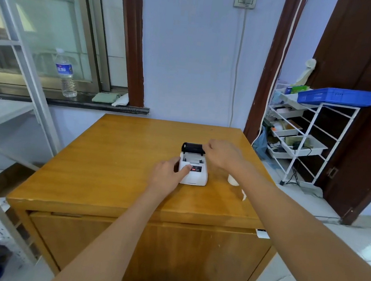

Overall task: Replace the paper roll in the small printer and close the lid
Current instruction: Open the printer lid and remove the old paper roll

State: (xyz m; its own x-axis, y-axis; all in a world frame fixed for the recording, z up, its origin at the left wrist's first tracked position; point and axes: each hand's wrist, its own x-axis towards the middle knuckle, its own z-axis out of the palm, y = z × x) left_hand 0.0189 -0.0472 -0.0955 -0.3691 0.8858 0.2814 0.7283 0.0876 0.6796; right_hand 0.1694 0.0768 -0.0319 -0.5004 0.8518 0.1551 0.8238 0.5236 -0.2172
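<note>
A small white printer (196,177) sits near the middle of the wooden table (104,161). Its black lid (191,147) stands raised at the back, so the paper bay shows. My left hand (168,175) grips the printer's left side, with the thumb lying on its front panel. My right hand (224,154) is at the lid's right end, fingers touching it. Two white paper rolls lie on the table to the right: one roll (232,180) is partly hidden behind my right forearm, and of the other (243,195) only an edge shows.
A white wire rack (307,135) with trays and a blue basket (334,96) stands to the right of the table. A water bottle (66,72) and folded cloths (105,97) rest on the window sill at the back left. Grey shelving (27,68) stands on the left.
</note>
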